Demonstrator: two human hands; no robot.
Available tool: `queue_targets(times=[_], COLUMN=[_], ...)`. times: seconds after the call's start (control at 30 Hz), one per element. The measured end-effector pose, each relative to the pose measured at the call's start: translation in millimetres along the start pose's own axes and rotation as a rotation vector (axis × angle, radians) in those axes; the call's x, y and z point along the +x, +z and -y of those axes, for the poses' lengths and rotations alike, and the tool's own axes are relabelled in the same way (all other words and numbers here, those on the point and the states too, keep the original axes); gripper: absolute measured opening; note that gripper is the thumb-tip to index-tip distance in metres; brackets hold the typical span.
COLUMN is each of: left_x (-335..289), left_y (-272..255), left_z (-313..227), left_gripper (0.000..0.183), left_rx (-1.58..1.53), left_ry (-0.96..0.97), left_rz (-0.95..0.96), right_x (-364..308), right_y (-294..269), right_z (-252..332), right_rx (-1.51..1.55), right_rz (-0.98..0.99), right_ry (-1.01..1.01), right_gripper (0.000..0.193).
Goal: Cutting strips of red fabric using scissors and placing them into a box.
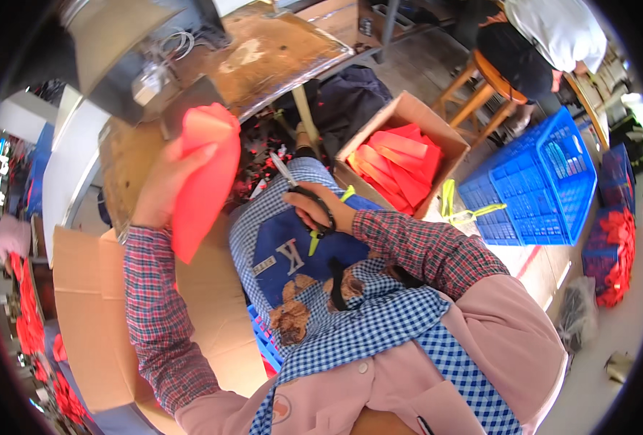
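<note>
My left hand [156, 190] is raised at the left and closed on a bright red-orange piece of cloth [209, 177], which hangs down from it in a long curved flap. In front of my apron [263, 250], my right hand [320, 205] grips a pair of scissors [281, 168]. Their black handle loops sit in my fingers, and the silver blades point away toward the upper left. A yellow-green strip [313, 243] shows just below the right hand. Small dark and red scraps [260, 148] lie beyond the scissors, under the worktable.
A worn wooden worktable [285, 47] with a machine [115, 51] is ahead. On the right stand a cardboard box [445, 141] of red pieces and a blue crate [532, 192]. Another open carton [89, 304] is at my left. A person [553, 32] sits on a wooden stool [497, 76] far right.
</note>
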State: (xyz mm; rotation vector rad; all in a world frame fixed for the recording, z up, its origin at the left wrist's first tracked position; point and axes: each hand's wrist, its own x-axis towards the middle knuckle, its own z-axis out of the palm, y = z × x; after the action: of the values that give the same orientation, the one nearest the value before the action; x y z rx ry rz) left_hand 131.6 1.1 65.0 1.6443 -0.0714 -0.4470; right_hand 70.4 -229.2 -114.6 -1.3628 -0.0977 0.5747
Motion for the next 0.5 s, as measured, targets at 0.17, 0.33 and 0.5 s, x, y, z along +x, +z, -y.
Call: queue_targets(times=[0.17,0.33,0.5], left_x=[80.2,82.6,-9.9], left_y=[106.8,130.2,57.8], left_z=[15.2,34.9,43.3], left_gripper=[0.045,0.062,0.027], left_rx=[-0.192,0.359,0.624], left_ry=[0.261,0.693,0.56], left_rz=[0.245,-0.059,-0.025], right_x=[25.2,-0.1,-2.2], right_y=[-25.3,3.2,-12.8], right_z=[-63.4,-6.7,-2.2], right_rx=[0.549,-0.036,0.051], right_rz=[0.194,0.015,-0.05], right_ry=[-0.062,0.058,0.093], right_gripper=[0.032,0.036,0.029])
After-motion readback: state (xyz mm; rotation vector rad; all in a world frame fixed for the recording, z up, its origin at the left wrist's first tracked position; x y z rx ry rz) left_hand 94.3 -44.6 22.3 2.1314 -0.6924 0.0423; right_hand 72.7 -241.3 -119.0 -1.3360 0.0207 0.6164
